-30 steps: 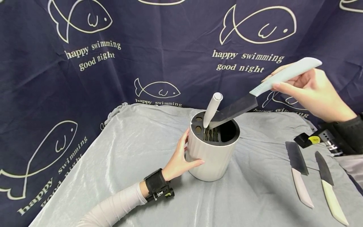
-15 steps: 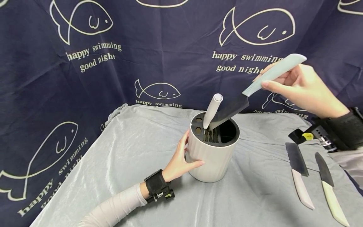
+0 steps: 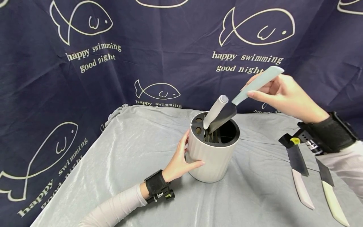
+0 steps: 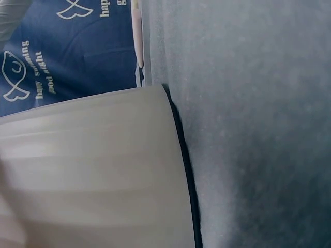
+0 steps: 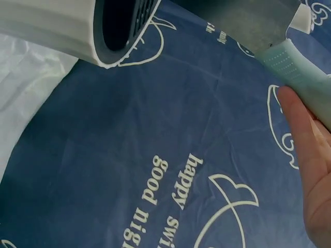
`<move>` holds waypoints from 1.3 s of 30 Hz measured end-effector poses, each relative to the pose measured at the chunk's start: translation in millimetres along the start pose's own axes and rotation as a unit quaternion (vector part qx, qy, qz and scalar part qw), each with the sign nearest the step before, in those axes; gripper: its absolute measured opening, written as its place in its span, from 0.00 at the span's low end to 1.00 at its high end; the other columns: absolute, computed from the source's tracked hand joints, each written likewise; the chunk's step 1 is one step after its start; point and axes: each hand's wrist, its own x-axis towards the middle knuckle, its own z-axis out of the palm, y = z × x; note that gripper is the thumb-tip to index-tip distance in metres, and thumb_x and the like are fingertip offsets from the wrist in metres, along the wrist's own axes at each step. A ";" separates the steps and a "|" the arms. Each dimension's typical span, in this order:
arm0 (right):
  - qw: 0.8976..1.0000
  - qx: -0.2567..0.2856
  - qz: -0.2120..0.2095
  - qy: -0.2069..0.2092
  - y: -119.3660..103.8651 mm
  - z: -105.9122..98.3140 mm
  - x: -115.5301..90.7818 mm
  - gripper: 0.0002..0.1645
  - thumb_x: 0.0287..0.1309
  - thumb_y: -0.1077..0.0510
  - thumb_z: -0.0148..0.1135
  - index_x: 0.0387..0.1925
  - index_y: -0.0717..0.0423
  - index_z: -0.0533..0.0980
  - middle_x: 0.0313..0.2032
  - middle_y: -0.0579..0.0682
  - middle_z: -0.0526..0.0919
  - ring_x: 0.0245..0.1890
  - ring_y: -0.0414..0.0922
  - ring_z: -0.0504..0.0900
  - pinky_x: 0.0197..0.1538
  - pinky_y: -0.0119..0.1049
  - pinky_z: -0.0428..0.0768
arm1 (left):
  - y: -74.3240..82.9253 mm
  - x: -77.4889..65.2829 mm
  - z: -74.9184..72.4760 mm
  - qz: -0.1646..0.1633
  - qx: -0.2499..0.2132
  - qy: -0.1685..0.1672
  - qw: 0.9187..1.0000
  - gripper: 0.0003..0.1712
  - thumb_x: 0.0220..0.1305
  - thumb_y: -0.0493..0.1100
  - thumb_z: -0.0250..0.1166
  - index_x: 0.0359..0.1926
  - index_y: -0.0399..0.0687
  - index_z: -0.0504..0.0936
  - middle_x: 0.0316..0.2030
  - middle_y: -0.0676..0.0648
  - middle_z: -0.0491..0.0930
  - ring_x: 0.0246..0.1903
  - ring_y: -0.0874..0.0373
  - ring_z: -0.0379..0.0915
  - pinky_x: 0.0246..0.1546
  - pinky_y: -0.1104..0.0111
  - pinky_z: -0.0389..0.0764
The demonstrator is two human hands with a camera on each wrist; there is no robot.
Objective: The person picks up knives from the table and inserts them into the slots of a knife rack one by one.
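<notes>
Your left hand (image 3: 176, 163), thumb and fingers spread wide, grips side of white holder (image 3: 211, 161) on cloth-covered bench (image 3: 141, 142). Your right hand (image 3: 290, 98) pinches pale-blue-handled knife (image 3: 258, 85), blade tilted down to holder's slots (image 3: 212, 138) beside leaning white handle (image 3: 215, 113).

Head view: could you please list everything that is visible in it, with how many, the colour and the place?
Holder: 1, white with black top, on the cloth
Blue knife: 1, pale blue handle, dark blade, slanting down to the holder's top
White handle: 1, white, tilted at the holder's top
Pink knife: 1, pale pink handle, dark blade, at right
Yellow knife: 1, pale yellow handle, dark blade, right of pink knife
Cloth: 1, grey, under the holder
Backdrop: 1, dark blue, white fish and words, behind
Wrist cameras: 2, black, on both wrists
Sleeves: 2, pale, on forearms
Left hand: 1, gripping the holder
Right hand: 1, holding the blue knife
</notes>
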 end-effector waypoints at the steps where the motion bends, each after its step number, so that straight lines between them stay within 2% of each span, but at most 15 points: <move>1: 1.000 0.002 0.001 -0.002 0.4 1.5 0.4 0.12 0.61 0.68 0.61 0.47 0.64 0.77 0.40 0.49 0.85 0.40 0.36 0.85 0.41 0.22 0.78 | 0.3 0.1 0.1 0.001 -0.001 -0.001 1.000 0.65 0.51 0.39 0.76 0.77 0.64 0.39 0.75 0.50 0.44 0.71 0.52 0.49 0.62 0.50 0.63; 10: 1.000 0.008 -0.004 -0.015 2.5 9.1 3.5 0.13 0.61 0.68 0.61 0.48 0.65 0.75 0.40 0.49 0.85 0.42 0.37 0.85 0.42 0.23 0.79 | 0.5 0.3 -0.2 0.005 0.000 0.006 1.000 0.65 0.50 0.38 0.76 0.77 0.58 0.40 0.74 0.49 0.46 0.71 0.51 0.49 0.63 0.49 0.63; 18: 1.000 0.003 -0.012 -0.025 6.6 19.7 5.2 0.14 0.60 0.68 0.63 0.48 0.64 0.76 0.40 0.46 0.86 0.43 0.37 0.85 0.42 0.23 0.79 | -0.3 -0.2 -0.4 0.006 0.002 0.007 1.000 0.66 0.49 0.38 0.77 0.77 0.62 0.40 0.74 0.49 0.46 0.70 0.52 0.50 0.62 0.50 0.64; 24: 0.999 0.025 -0.023 -0.034 13.0 31.1 6.3 0.14 0.59 0.71 0.62 0.47 0.68 0.74 0.38 0.43 0.86 0.41 0.36 0.86 0.44 0.26 0.81 | -1.5 0.0 -0.2 0.008 0.004 0.007 1.000 0.66 0.49 0.38 0.77 0.77 0.61 0.40 0.74 0.49 0.46 0.70 0.52 0.51 0.61 0.50 0.65; 31: 0.998 0.041 -0.013 -0.044 21.8 48.7 7.0 0.15 0.55 0.73 0.65 0.45 0.72 0.74 0.36 0.39 0.86 0.38 0.34 0.85 0.42 0.27 0.82 | -0.5 -0.3 0.1 0.009 0.003 0.006 1.000 0.66 0.50 0.39 0.77 0.77 0.62 0.39 0.74 0.49 0.46 0.70 0.51 0.50 0.62 0.49 0.64; 39: 0.998 0.048 0.004 -0.048 31.0 61.7 6.4 0.12 0.55 0.69 0.67 0.41 0.71 0.76 0.35 0.45 0.87 0.38 0.36 0.85 0.40 0.27 0.82 | -0.4 1.2 1.0 0.007 0.001 0.002 1.000 0.66 0.50 0.38 0.76 0.77 0.62 0.39 0.74 0.49 0.46 0.70 0.52 0.50 0.61 0.50 0.64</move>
